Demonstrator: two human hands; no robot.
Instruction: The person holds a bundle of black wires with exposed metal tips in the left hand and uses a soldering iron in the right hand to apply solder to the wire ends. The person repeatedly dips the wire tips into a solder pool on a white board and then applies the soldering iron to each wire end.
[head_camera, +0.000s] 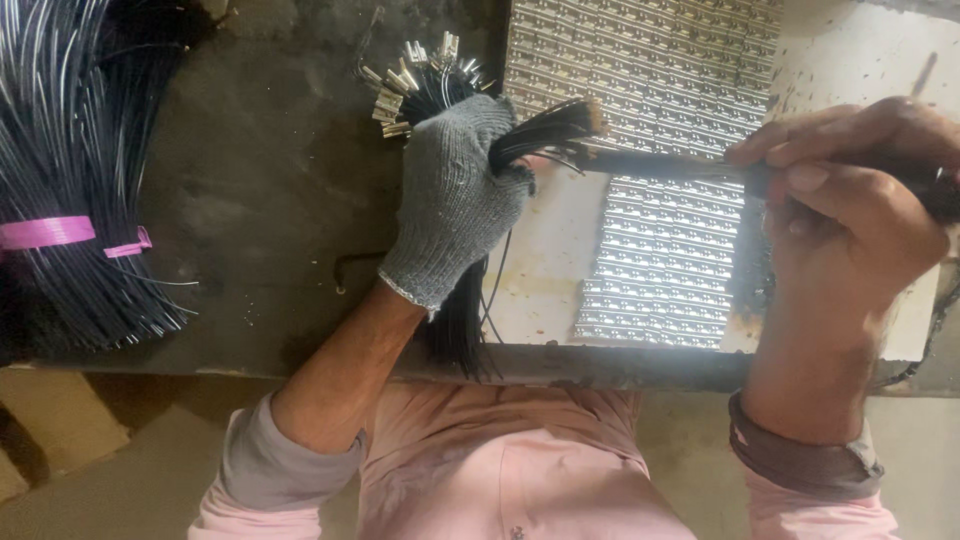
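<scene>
We are watching gloved left hand (455, 195) clenching wire bundle (545, 130) above dark workbench (270, 190); bare right hand (850, 200) pinching dark tool (660, 165) touching bundle's stripped ends, over sheet of metal terminals (650, 270).

Workshop: wire bundles (70, 180), grimy bench (270, 190).

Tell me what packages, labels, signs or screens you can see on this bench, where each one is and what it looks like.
No packages, signs or screens show.
Pink band: wrapped round the black wire bundle at the far left, a flat strip.
Second pink band: just right of it, shorter.
Gridded sheet: on the white board between the gloved left hand and bare right hand, rows of small silvery pieces; whether it is a label sheet is unclear.
</scene>
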